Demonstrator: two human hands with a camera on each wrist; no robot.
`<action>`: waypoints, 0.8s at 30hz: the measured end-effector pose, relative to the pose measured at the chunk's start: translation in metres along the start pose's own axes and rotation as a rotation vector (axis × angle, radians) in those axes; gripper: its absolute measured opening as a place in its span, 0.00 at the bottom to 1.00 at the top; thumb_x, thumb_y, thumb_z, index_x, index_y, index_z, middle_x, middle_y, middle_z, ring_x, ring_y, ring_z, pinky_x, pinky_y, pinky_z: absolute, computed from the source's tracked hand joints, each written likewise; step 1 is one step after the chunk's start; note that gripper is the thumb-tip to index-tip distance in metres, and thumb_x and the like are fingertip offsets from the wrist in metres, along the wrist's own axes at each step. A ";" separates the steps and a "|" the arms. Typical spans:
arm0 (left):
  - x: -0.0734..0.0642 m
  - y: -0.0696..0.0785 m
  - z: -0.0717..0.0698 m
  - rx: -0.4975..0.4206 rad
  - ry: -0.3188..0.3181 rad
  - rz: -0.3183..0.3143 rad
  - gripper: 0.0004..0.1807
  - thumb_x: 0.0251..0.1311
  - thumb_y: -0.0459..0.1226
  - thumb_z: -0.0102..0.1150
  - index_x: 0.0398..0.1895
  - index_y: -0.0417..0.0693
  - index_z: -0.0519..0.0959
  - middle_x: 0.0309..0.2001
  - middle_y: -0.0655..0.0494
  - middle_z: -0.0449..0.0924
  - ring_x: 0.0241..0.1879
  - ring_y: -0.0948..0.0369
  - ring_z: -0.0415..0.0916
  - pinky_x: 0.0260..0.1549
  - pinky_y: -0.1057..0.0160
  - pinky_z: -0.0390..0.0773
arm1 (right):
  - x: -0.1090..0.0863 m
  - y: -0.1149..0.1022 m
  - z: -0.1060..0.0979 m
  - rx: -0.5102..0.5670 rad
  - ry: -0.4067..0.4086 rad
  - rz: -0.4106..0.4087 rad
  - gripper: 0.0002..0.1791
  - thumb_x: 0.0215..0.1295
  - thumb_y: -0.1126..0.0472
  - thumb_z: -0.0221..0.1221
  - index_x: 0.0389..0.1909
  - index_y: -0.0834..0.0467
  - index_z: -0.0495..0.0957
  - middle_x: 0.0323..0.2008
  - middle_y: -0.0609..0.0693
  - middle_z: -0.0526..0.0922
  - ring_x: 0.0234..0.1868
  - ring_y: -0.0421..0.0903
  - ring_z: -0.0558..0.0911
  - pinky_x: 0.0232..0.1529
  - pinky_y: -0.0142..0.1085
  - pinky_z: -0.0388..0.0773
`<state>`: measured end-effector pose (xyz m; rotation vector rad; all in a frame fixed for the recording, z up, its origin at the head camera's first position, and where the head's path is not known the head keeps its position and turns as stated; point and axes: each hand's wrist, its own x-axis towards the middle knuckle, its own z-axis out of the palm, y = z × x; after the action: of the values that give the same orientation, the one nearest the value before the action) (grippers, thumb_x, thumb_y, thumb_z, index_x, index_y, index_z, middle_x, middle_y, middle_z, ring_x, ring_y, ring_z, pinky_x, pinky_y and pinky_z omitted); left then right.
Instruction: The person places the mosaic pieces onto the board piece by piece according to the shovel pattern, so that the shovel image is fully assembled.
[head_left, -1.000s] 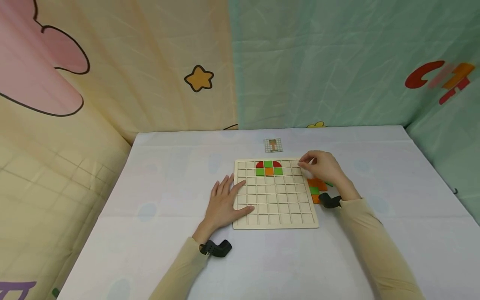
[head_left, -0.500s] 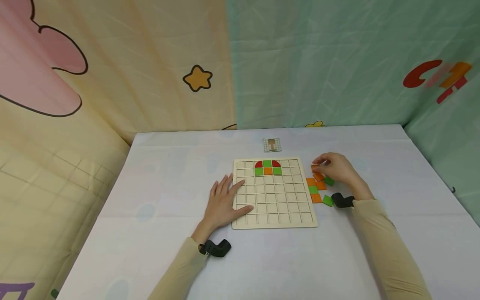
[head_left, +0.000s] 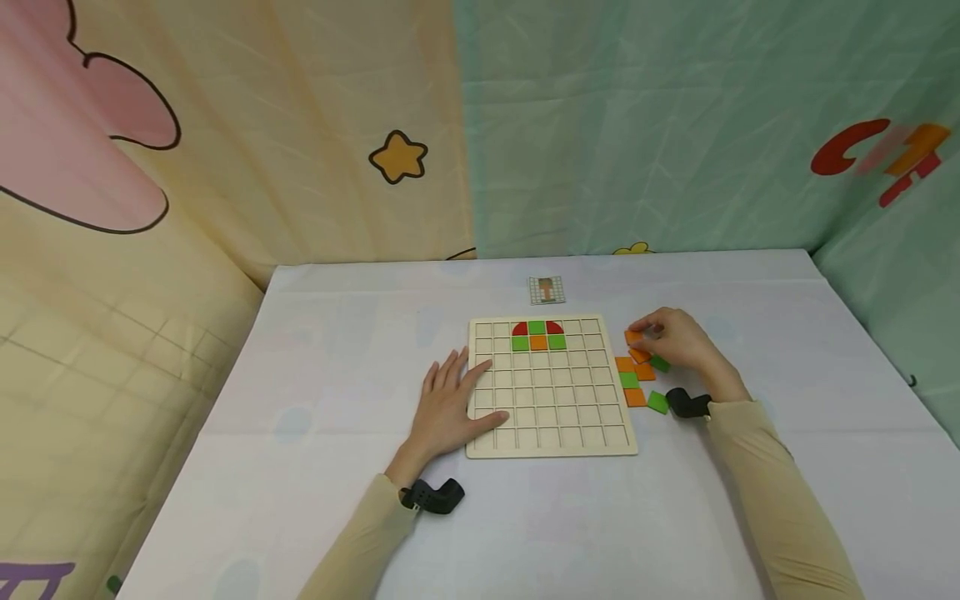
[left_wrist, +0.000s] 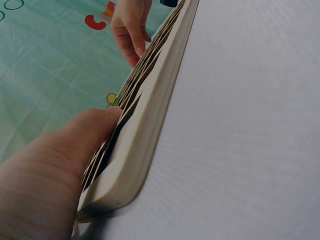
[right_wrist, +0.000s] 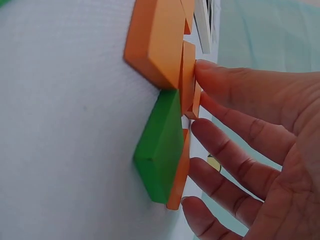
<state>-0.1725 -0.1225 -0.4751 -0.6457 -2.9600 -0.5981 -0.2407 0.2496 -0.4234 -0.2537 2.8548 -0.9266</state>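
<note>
My left hand (head_left: 442, 410) lies with spread fingers over the left edge of a wooden grid board (head_left: 555, 417); in the left wrist view its thumb (left_wrist: 102, 120) rests on the rim. Near the board's top sit red quarter-round tiles (head_left: 521, 330), green tiles (head_left: 557, 342) and an orange tile (head_left: 537, 342). Right of the board, my right hand (head_left: 675, 340) pinches a square orange tile (head_left: 633, 337) between thumb and index finger, the other fingers loosely bent. Below it lie more orange tiles (head_left: 634, 398) and green tiles (head_left: 657, 402), some touching. The right wrist view shows a green tile (right_wrist: 159, 150) close by.
A small picture card (head_left: 546, 290) with a grid lies behind the board. The white-covered table (head_left: 360, 333) ends at the back against a printed curtain (head_left: 337, 167). Each wrist wears a black camera mount (head_left: 437, 497).
My right hand has moved from the board's top right corner rightward to the loose tiles, where its fingertips are now at an orange one. The left hand has stayed in place.
</note>
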 end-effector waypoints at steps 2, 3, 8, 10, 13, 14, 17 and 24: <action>0.000 0.000 0.001 0.001 -0.004 -0.001 0.45 0.53 0.68 0.51 0.71 0.59 0.60 0.74 0.48 0.44 0.73 0.53 0.34 0.66 0.51 0.31 | 0.000 0.000 0.000 -0.005 0.000 0.001 0.18 0.61 0.61 0.64 0.48 0.68 0.80 0.47 0.66 0.76 0.46 0.60 0.72 0.49 0.54 0.69; 0.001 0.000 0.001 0.001 -0.004 0.000 0.45 0.53 0.68 0.51 0.71 0.59 0.60 0.74 0.48 0.44 0.73 0.54 0.34 0.66 0.51 0.31 | 0.000 0.000 0.000 -0.009 0.000 0.000 0.18 0.61 0.61 0.64 0.48 0.69 0.80 0.46 0.66 0.76 0.45 0.60 0.72 0.48 0.54 0.69; 0.001 0.000 0.002 0.000 -0.002 0.004 0.45 0.53 0.67 0.52 0.71 0.59 0.60 0.74 0.47 0.44 0.72 0.53 0.35 0.66 0.51 0.32 | 0.000 0.000 -0.001 -0.033 0.000 -0.001 0.17 0.61 0.61 0.63 0.46 0.68 0.80 0.44 0.64 0.76 0.42 0.58 0.71 0.43 0.51 0.70; 0.001 0.000 0.002 0.002 0.000 0.006 0.45 0.53 0.67 0.51 0.71 0.58 0.60 0.74 0.47 0.44 0.72 0.53 0.35 0.67 0.51 0.32 | 0.001 0.000 0.000 -0.032 0.001 0.000 0.16 0.61 0.61 0.63 0.45 0.68 0.80 0.44 0.64 0.76 0.42 0.58 0.71 0.43 0.51 0.70; 0.001 0.000 0.002 0.002 0.005 0.009 0.45 0.53 0.67 0.52 0.71 0.58 0.60 0.74 0.47 0.44 0.72 0.52 0.36 0.67 0.51 0.32 | 0.001 0.000 0.000 -0.029 0.001 -0.001 0.15 0.61 0.60 0.63 0.44 0.67 0.80 0.43 0.63 0.76 0.43 0.58 0.71 0.44 0.52 0.70; 0.001 0.000 0.002 0.000 0.006 0.010 0.45 0.53 0.67 0.52 0.71 0.58 0.60 0.74 0.46 0.44 0.72 0.52 0.36 0.67 0.51 0.32 | 0.001 0.000 0.000 -0.027 0.002 -0.001 0.15 0.62 0.60 0.63 0.43 0.67 0.79 0.43 0.63 0.76 0.43 0.58 0.71 0.44 0.52 0.70; 0.000 0.000 0.002 -0.005 0.010 0.011 0.45 0.53 0.67 0.52 0.71 0.57 0.60 0.74 0.46 0.45 0.72 0.52 0.36 0.66 0.51 0.32 | 0.000 -0.002 -0.001 -0.024 0.002 0.000 0.14 0.62 0.59 0.63 0.42 0.66 0.78 0.43 0.63 0.76 0.43 0.59 0.71 0.43 0.51 0.70; 0.000 -0.001 0.001 0.001 0.009 0.007 0.45 0.53 0.67 0.52 0.71 0.58 0.60 0.74 0.47 0.44 0.72 0.52 0.36 0.67 0.51 0.32 | 0.000 -0.004 -0.003 -0.031 0.005 0.027 0.12 0.60 0.59 0.63 0.40 0.63 0.77 0.40 0.60 0.77 0.37 0.54 0.74 0.35 0.43 0.71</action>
<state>-0.1722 -0.1229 -0.4762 -0.6513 -2.9481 -0.5981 -0.2405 0.2482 -0.4186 -0.2159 2.8715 -0.8792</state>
